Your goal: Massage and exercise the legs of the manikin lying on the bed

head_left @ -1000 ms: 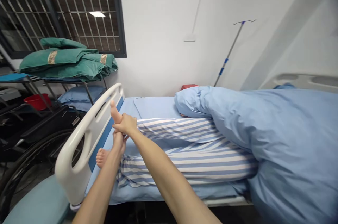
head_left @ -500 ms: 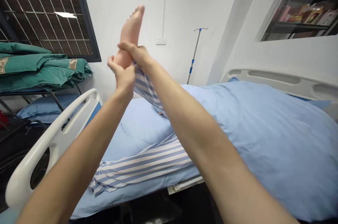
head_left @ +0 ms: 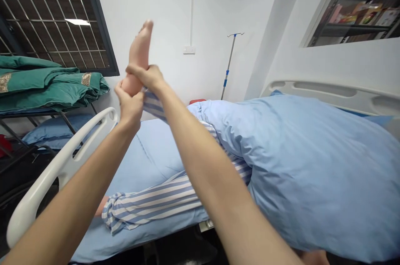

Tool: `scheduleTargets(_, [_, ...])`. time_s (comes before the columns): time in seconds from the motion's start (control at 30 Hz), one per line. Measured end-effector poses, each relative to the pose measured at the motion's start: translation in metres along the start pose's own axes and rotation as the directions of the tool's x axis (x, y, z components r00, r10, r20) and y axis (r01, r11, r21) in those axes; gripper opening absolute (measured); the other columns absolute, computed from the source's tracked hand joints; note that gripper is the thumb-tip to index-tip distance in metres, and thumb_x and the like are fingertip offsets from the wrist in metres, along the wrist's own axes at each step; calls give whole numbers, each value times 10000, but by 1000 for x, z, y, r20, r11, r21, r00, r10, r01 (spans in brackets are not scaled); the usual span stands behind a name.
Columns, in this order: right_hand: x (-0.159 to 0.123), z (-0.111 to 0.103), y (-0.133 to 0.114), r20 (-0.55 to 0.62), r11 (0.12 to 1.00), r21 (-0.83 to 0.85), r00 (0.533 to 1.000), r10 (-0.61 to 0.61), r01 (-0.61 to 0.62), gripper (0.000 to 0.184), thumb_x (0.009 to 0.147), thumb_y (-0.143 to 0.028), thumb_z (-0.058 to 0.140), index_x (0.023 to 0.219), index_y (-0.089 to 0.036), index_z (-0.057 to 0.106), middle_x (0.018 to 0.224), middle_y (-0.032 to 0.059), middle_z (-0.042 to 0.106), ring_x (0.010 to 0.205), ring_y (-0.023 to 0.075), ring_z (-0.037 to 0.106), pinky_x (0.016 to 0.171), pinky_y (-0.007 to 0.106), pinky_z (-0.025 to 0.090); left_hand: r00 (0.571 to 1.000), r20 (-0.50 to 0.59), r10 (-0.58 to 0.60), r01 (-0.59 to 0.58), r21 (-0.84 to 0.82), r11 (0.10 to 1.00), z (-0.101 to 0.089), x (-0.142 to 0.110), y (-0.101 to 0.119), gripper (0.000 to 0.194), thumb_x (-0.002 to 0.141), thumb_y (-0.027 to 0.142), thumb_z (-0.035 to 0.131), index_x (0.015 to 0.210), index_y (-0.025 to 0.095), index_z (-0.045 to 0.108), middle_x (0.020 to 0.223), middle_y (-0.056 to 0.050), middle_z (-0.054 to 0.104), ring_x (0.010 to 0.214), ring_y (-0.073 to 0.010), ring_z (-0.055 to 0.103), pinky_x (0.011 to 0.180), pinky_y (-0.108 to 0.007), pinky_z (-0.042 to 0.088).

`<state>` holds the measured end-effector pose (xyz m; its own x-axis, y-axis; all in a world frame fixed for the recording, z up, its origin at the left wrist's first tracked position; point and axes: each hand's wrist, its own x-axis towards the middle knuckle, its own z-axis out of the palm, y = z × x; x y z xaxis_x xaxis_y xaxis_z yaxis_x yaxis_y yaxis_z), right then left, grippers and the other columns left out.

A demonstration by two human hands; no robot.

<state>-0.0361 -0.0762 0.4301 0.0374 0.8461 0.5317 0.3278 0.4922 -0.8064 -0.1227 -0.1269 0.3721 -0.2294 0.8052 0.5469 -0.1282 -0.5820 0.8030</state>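
A person's bare foot (head_left: 139, 50) is raised above the bed, toes pointing up. My left hand (head_left: 130, 104) grips around its heel from below. Across the ankle, my right hand (head_left: 148, 76) is closed, just above the striped trouser cuff (head_left: 153, 104). The raised leg runs down behind my right forearm toward the blue quilt (head_left: 296, 152). The other leg, in blue-and-white striped trousers (head_left: 156, 198), lies along the near side of the mattress, its ankle partly behind my left forearm.
White bed rails stand at the left, a footboard (head_left: 53, 169), and at the back right, a headboard (head_left: 331, 90). An infusion pole (head_left: 229, 65) rises behind the bed. Green folded bedding (head_left: 46, 83) lies on a rack at left. Part of a hand (head_left: 315, 256) shows below the quilt.
Both my hands have carried the foot left and slightly down. More of the striped trousers shows beside the quilt, and the lower leg's ankle has come into view.
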Motion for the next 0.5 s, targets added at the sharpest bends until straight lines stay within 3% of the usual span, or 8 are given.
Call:
scheduleTargets(0.1, [-18, 46, 11, 60, 980, -191, 996, 70, -57, 667, 653, -642, 494, 1026, -90, 532, 934, 68, 569, 992, 274, 550, 830, 450, 426, 988, -11, -152, 151, -59, 987, -47, -8, -25, 615, 551, 87, 556, 1115, 237, 363, 899, 11, 551, 682, -97, 533, 596, -240, 456])
scheduleTargets(0.2, [-41, 101, 36, 129, 948, -312, 985, 117, -72, 647, 603, -680, 519, 981, -157, 563, 937, 72, 611, 939, 278, 580, 785, 425, 460, 957, 43, -288, 291, -176, 940, -101, -23, -54, 491, 514, 86, 544, 973, 239, 460, 743, 51, 547, 622, -90, 515, 593, -231, 451])
scheduleTargets(0.3, [-76, 159, 69, 193, 908, -410, 965, 179, -86, 624, 564, -675, 548, 946, -181, 570, 929, 89, 638, 902, 287, 593, 766, 424, 461, 866, 22, -500, 474, -352, 807, -154, -40, -85, 244, 574, 218, 536, 817, 232, 524, 750, 22, 584, 719, -139, 544, 633, -274, 474])
scheduleTargets(0.37, [-105, 193, 92, 231, 881, -466, 949, 215, -86, 620, 563, -653, 556, 953, -171, 565, 920, 99, 647, 896, 292, 593, 796, 438, 439, 779, -14, -627, 568, -409, 714, -185, -54, -108, 177, 576, 302, 538, 743, 249, 514, 786, 11, 617, 795, -192, 561, 646, -331, 485])
scheduleTargets(0.47, [-149, 231, 126, 255, 850, -524, 941, 221, -58, 673, 537, -642, 574, 996, -150, 554, 990, 112, 633, 959, 305, 561, 874, 459, 379, 640, -138, -756, 645, -438, 626, -222, -79, -146, 120, 544, 328, 489, 622, 248, 447, 605, 28, 552, 681, -192, 562, 617, -349, 485])
scheduleTargets(0.5, [-163, 241, 137, 268, 842, -537, 937, 222, -46, 690, 535, -640, 572, 1011, -141, 553, 1012, 123, 624, 970, 310, 551, 881, 459, 369, 625, -161, -764, 666, -401, 629, -232, -88, -158, 129, 540, 344, 478, 601, 243, 426, 549, 30, 508, 649, -188, 559, 615, -345, 485])
